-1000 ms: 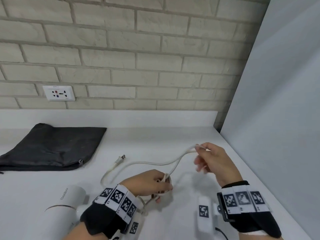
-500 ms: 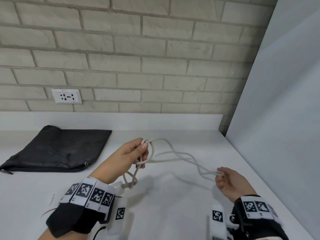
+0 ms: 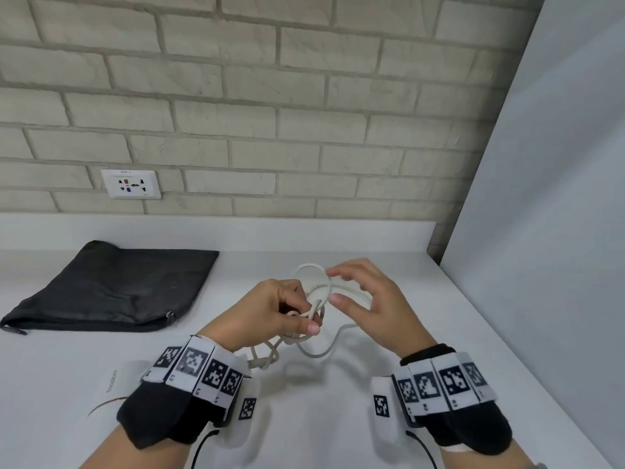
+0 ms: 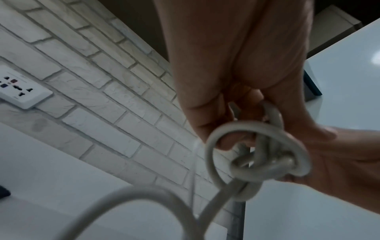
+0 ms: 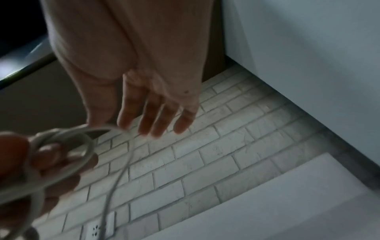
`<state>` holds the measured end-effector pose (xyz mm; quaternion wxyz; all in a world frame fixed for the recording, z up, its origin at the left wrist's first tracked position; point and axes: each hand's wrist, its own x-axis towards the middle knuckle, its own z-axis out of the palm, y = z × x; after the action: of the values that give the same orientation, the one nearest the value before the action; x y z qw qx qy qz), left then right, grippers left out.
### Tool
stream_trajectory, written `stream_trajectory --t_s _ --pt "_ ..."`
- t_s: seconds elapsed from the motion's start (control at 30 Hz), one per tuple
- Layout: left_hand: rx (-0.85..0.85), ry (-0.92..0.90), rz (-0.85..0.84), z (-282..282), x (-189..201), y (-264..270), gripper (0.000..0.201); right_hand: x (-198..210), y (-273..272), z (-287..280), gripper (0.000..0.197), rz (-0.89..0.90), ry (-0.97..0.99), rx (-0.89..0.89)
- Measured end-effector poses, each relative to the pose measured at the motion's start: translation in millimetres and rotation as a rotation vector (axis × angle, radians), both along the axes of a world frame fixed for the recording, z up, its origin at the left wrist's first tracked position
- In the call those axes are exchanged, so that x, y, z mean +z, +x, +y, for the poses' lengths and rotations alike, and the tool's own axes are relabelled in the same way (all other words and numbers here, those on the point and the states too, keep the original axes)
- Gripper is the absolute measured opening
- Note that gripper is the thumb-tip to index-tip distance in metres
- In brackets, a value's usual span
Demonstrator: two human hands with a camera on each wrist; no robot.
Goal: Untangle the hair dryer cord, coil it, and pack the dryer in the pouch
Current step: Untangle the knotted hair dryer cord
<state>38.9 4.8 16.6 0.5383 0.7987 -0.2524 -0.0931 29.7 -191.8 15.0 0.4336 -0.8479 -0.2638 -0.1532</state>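
Both hands at the knotted white rubber cord (image 3: 316, 301): left hand (image 3: 270, 313) grips the tangle, right hand (image 3: 368, 306) spread, holding nothing. Pulling hard could cinch the knot.

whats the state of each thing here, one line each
cord: knotted, held up off the counter
left hand: grips the knot
right hand: open, thumb and forefinger at the loop
pouch: flat on the counter
dryer: mostly hidden behind left wrist
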Motion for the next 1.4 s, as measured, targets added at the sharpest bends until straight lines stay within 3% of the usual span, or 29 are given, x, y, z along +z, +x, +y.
stream_trajectory --t_s 0.07,0.17,0.23,0.4,0.53,0.63,0.7,0.8,0.87,0.9,0.97,1.03,1.07,1.13,1.27,1.33,1.4 --pt "0.014 0.06 -0.034 -0.4 0.0 0.9 0.02 -0.3 2.0 3.2 0.027 -0.058 -0.046 0.019" --pt "0.046 0.091 -0.096 -2.1 -0.5 3.9 0.019 -2.6 2.8 9.5 0.02 0.103 -0.096 0.124" --pt "0.069 0.08 -0.096 -3.7 -1.7 5.6 0.018 -2.2 4.1 10.5 0.012 0.174 -0.08 0.089" --pt "0.085 -0.148 0.062 -1.4 -7.6 9.4 0.002 -4.0 5.9 11.3 0.004 0.26 0.109 0.126" --pt "0.169 -0.309 0.216 0.5 -14.2 13.8 0.015 -12.2 9.1 15.8 0.006 0.351 0.268 0.134" --pt "0.336 -0.511 0.371 3.2 -16.0 21.1 0.03 -15.9 12.1 16.0 0.013 0.446 0.392 0.138" --pt "0.38 -0.744 0.457 4.7 -18.1 26.8 0.033 -20.0 13.8 18.0 0.014 0.49 0.439 0.161" --pt "0.363 -1.201 0.577 6.9 -18.7 29.3 0.038 -27.9 17.5 19.9 0.011 0.546 0.506 0.166" --pt "0.275 -1.296 0.627 10.1 -15.4 27.6 0.038 -32.2 18.9 17.6 0.013 0.598 0.553 0.123" --pt "0.221 -1.229 0.671 11.5 -11.8 24.9 0.036 -32.9 18.7 16.4 0.015 0.609 0.561 0.103" --pt "0.13 -0.872 0.747 14.1 -4.2 18.3 0.041 -31.4 16.8 15.1 0.016 0.573 0.514 0.082" --pt "0.076 -0.467 0.705 15.8 -1.8 16.0 0.044 -27.3 14.3 16.1 0.017 0.523 0.424 0.085" --pt "0.058 -0.392 0.662 14.8 -0.2 15.0 0.041 -25.8 13.4 16.4 0.017 0.51 0.393 0.08" --pt "0.072 -0.548 0.599 14.5 -0.4 18.3 0.035 -26.8 13.4 14.0 0.017 0.497 0.387 0.064" --pt "0.193 -1.218 0.494 28.9 -11.8 32.5 0.031 -36.3 13.0 1.4 0.018 0.525 0.39 0.033" --pt "0.336 -1.347 0.436 38.1 -18.3 36.4 0.037 -39.0 12.6 -5.2 0.017 0.553 0.422 0.05" --pt "0.435 -1.33 0.396 44.6 -21.6 37.4 0.032 -39.3 12.6 -10.7 0.015 0.563 0.436 0.06"
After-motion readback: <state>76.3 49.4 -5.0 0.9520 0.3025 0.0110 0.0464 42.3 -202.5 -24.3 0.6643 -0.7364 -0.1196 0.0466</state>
